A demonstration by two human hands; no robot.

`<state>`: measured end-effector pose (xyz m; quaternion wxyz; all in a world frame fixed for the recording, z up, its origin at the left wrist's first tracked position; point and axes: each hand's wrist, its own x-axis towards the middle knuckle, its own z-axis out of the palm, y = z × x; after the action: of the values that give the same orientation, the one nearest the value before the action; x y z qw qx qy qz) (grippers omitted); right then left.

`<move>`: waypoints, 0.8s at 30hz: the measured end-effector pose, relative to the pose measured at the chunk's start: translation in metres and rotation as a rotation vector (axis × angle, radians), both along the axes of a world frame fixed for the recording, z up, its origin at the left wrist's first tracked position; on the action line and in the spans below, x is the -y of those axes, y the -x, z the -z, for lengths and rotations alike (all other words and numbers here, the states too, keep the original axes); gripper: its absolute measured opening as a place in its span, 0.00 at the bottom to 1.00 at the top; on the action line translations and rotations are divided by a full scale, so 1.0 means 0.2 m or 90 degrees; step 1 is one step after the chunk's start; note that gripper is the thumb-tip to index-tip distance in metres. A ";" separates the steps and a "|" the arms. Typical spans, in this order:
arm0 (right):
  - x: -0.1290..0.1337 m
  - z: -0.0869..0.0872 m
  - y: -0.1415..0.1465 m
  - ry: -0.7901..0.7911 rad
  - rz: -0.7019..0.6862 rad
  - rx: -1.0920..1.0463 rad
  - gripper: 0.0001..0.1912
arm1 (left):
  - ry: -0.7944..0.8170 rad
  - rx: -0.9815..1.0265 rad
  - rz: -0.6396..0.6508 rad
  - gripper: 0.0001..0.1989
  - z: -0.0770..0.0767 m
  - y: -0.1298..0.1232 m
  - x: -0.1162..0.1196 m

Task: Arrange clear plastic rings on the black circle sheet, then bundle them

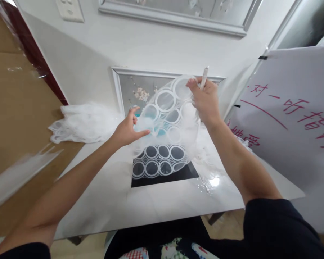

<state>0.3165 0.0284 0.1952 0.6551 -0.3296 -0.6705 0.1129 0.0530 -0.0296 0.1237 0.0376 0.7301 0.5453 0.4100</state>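
Well, from where I stand, the right hand (205, 97) is pinching the top of a sheer, ring-patterned white cloth (166, 99) and gripping a slim pale stick (204, 78) too. The left hand (128, 129) is spread wide, thumb well apart from fingers, at the cloth's near side; whether it touches, I can't tell. The cloth hangs over the table (110, 201), its lower rings in front of a black mat (193, 173). I'd call this piece partway handled: raised, not laid flat. White heaps lie left (83, 122) and right (209, 153); which is finished, I can't say
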 end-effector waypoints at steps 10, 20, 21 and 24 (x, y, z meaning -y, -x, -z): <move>-0.46 0.13 -0.04 0.048 0.110 0.045 0.14 | 0.069 -0.044 -0.242 0.07 -0.12 0.26 -0.40; -0.26 0.27 -0.24 0.126 -0.014 -0.059 0.21 | -0.110 0.074 0.038 0.08 -0.40 0.29 -0.04; -0.17 0.33 -0.29 0.165 -0.033 -0.016 0.23 | -0.097 0.036 0.039 0.10 -0.35 0.31 0.04; 0.09 0.56 -0.44 0.319 -0.131 0.247 0.24 | 0.102 -0.074 0.153 0.13 -0.11 0.36 0.26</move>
<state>0.4041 0.0108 0.0830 0.3985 -0.4264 -0.7640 0.2751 -0.0199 -0.0811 0.1466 0.1130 0.8073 0.4862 0.3150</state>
